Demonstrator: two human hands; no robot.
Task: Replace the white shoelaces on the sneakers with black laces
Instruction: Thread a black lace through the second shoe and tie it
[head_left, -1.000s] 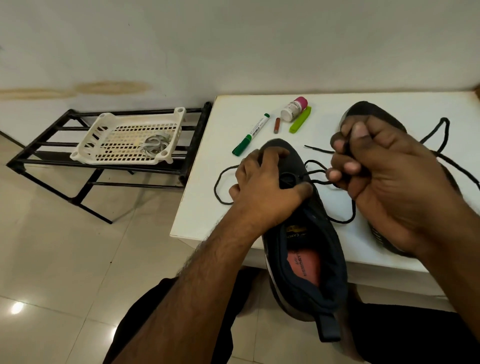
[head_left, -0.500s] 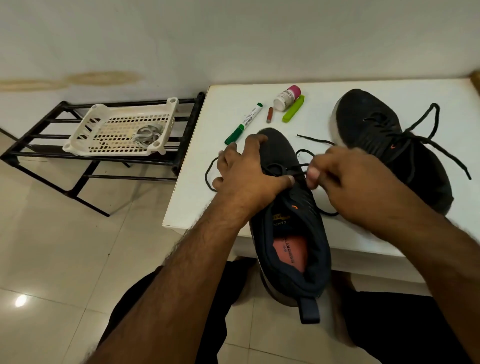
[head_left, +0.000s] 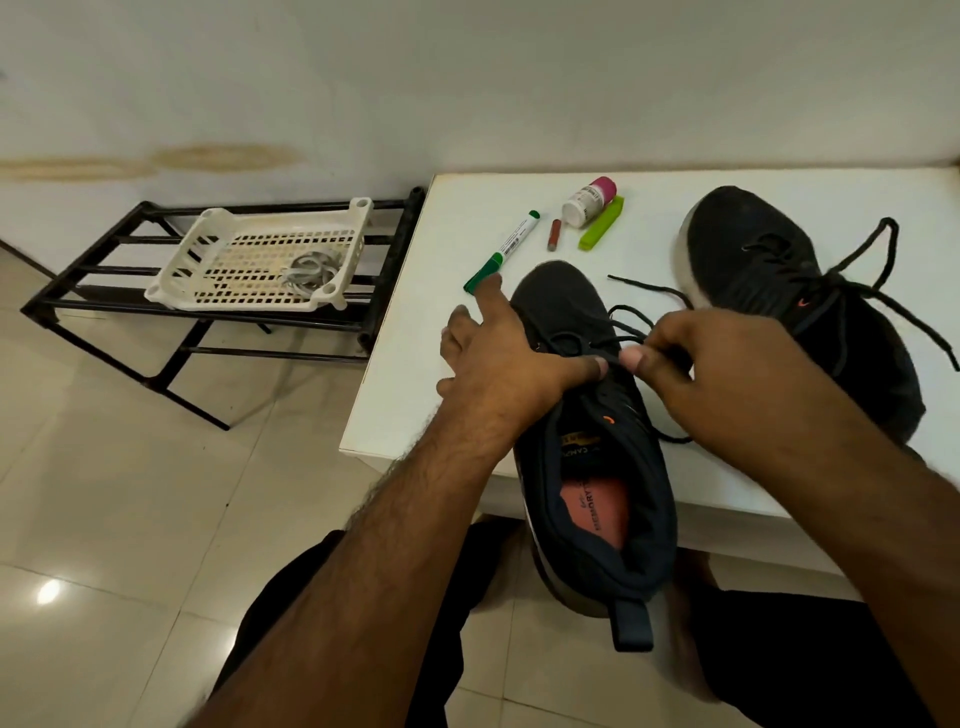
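A black sneaker (head_left: 597, 467) lies across the front edge of the white table (head_left: 415, 395), heel toward me, its orange insole showing. My left hand (head_left: 511, 364) rests on its left side with fingers spread and the thumb pressed on the lacing. Beside that thumb, my right hand (head_left: 691, 384) pinches the black lace (head_left: 631, 314), whose loose end trails toward the back. A second black sneaker (head_left: 769, 270) with a tied black lace lies at the right. White laces (head_left: 311, 271) sit in a white basket (head_left: 218, 260).
A green marker (head_left: 506, 249), a small brown stick (head_left: 555, 235), a white bottle with a pink cap (head_left: 589, 201) and a lime green clip (head_left: 601, 231) lie at the table's back. The basket stands on a black metal rack (head_left: 104, 301) over the tiled floor.
My right hand came down from in front of the far sneaker to the near sneaker's lacing. My left hand's fingers spread out along the shoe's side, hiding the lace loop there.
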